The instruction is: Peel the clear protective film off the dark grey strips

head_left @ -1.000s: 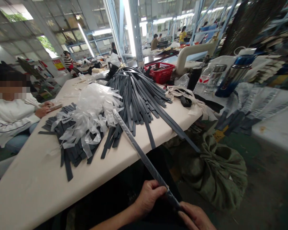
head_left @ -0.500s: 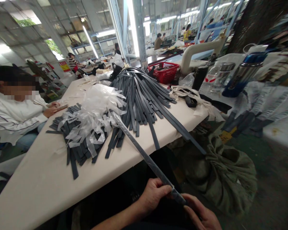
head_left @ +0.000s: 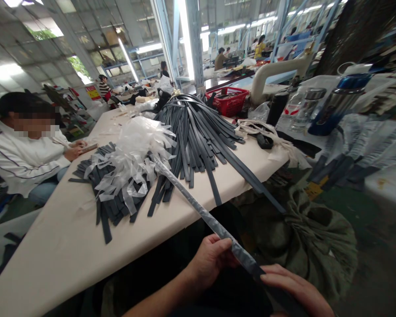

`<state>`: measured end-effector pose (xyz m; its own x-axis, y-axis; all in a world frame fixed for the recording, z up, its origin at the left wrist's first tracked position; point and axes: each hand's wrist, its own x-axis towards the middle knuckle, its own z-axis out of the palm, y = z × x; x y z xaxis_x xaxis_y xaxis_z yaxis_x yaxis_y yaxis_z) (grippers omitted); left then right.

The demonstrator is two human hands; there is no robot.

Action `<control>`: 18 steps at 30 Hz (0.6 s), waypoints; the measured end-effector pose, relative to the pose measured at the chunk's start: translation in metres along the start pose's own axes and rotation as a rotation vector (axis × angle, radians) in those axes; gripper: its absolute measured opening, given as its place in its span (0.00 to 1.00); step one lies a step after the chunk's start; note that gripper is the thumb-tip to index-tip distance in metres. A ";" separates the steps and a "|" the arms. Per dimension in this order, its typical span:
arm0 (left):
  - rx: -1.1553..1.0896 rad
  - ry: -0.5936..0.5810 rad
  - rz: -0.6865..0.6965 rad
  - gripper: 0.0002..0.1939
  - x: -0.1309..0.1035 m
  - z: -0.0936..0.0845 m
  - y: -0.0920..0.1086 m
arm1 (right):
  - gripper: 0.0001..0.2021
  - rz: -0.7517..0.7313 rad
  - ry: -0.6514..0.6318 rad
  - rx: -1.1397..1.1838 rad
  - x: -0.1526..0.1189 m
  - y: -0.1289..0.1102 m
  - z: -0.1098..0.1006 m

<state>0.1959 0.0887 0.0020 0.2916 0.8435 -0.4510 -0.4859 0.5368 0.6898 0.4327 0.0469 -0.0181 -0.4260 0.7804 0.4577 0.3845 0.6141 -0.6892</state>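
Note:
A long dark strap (head_left: 194,204) in a thin clear plastic sleeve runs slantwise from the pile on the table down to my hands. My left hand (head_left: 211,257) is closed, thumb on top, around the sleeved part of the strap beyond the table edge. Closer to me, my right hand (head_left: 297,286) grips the strap's bare dark lower part, just past the sleeve's end; its fingers are partly hidden. Clear plastic sleeves (head_left: 138,149) lie heaped over shorter dark straps (head_left: 110,209), beside a large fanned bundle of dark straps (head_left: 193,141).
A co-worker in a white top (head_left: 29,154) sits at the left of the table (head_left: 53,246). Farther back stand a red basket (head_left: 229,101) and a blue steel flask (head_left: 341,103). Sleeved straps (head_left: 353,149) lie at the right, above a green sack (head_left: 320,237).
My right hand has moved down and right along the strap, away from my left hand. The left hand has shifted slightly up. More of the strap shows between them.

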 end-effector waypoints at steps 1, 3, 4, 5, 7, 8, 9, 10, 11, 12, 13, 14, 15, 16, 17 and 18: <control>-0.021 -0.003 -0.006 0.18 -0.001 0.001 0.003 | 0.19 -0.022 -0.007 0.002 0.008 -0.005 -0.001; -0.049 -0.005 -0.007 0.17 -0.003 0.004 0.008 | 0.11 -0.033 -0.002 0.004 0.022 -0.013 0.001; -0.051 -0.011 0.000 0.17 -0.004 0.004 0.010 | 0.08 -0.023 0.013 0.000 0.029 -0.015 0.004; -0.043 -0.022 0.009 0.16 -0.005 0.005 0.011 | 0.07 -0.012 0.028 -0.002 0.036 -0.017 0.008; -0.007 -0.055 0.036 0.15 -0.008 0.004 0.012 | 0.10 -0.068 0.013 0.051 0.048 -0.018 0.015; 0.016 -0.071 0.050 0.15 -0.009 0.003 0.013 | 0.12 -0.126 -0.010 0.115 0.053 -0.018 0.018; 0.034 -0.080 0.065 0.15 -0.009 0.001 0.015 | 0.13 -0.175 -0.034 0.193 0.057 -0.019 0.020; 0.037 -0.076 0.084 0.18 -0.010 -0.002 0.019 | 0.13 -0.202 -0.054 0.274 0.059 -0.020 0.022; 0.022 -0.055 0.114 0.21 -0.010 -0.005 0.027 | 0.12 -0.195 -0.065 0.344 0.061 -0.021 0.022; -0.009 -0.015 0.162 0.25 -0.010 -0.010 0.037 | 0.12 -0.163 -0.067 0.402 0.061 -0.022 0.022; -0.054 0.044 0.225 0.27 -0.010 -0.015 0.050 | 0.12 -0.113 -0.066 0.449 0.059 -0.022 0.021; -0.105 0.120 0.301 0.26 -0.009 -0.021 0.067 | 0.12 -0.066 -0.075 0.491 0.055 -0.022 0.020; -0.154 0.204 0.385 0.22 -0.008 -0.026 0.085 | 0.13 -0.027 -0.092 0.535 0.050 -0.021 0.020; -0.194 0.287 0.465 0.17 -0.008 -0.032 0.105 | 0.14 0.014 -0.117 0.574 0.044 -0.019 0.021; -0.224 0.358 0.530 0.12 -0.008 -0.037 0.124 | 0.14 0.065 -0.146 0.604 0.038 -0.016 0.022; -0.247 0.416 0.590 0.09 -0.008 -0.041 0.141 | 0.15 0.127 -0.179 0.622 0.031 -0.013 0.024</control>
<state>0.0912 0.1571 0.0798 -0.3845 0.8866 -0.2572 -0.6492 -0.0617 0.7581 0.3951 0.0608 -0.0083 -0.5587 0.7779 0.2878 -0.0812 0.2940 -0.9523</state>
